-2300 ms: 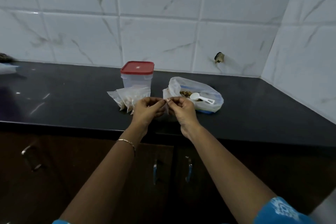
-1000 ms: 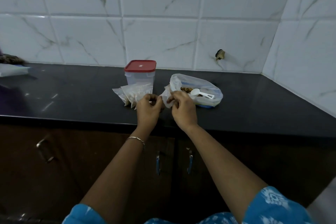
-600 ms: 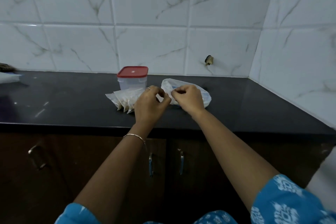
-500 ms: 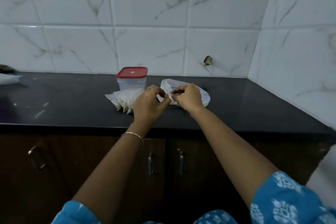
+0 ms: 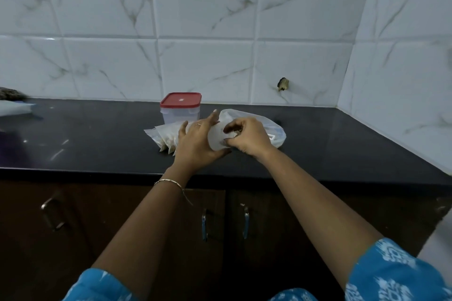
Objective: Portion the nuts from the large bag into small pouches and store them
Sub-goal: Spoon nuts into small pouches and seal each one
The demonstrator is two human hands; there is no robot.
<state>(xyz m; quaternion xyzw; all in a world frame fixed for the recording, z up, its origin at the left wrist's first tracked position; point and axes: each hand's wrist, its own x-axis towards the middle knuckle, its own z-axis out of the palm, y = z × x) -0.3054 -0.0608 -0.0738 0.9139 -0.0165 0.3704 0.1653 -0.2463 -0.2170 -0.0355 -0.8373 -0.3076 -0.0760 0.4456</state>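
Observation:
Both hands hold one small clear pouch (image 5: 215, 139) just above the black counter (image 5: 97, 144). My left hand (image 5: 195, 146) cups its left side with the fingers spread. My right hand (image 5: 247, 138) pinches its right edge. Behind my right hand lies the large clear bag (image 5: 276, 133) of nuts, mostly hidden; a bit of a white scoop shows inside it. A fanned stack of empty small pouches (image 5: 163, 137) lies left of my left hand. A clear container with a red lid (image 5: 181, 107) stands shut behind the stack.
White marble-look tiles form the back wall and the right wall (image 5: 403, 80), which meet in a corner. A pale flat object (image 5: 14, 107) lies at the counter's far left. Dark cabinet doors with handles (image 5: 204, 225) are below the counter edge.
My left hand has gone from pinching the pouch to spreading its fingers along the pouch's side, and more of the pouch shows between the hands. The view has tilted slightly upward.

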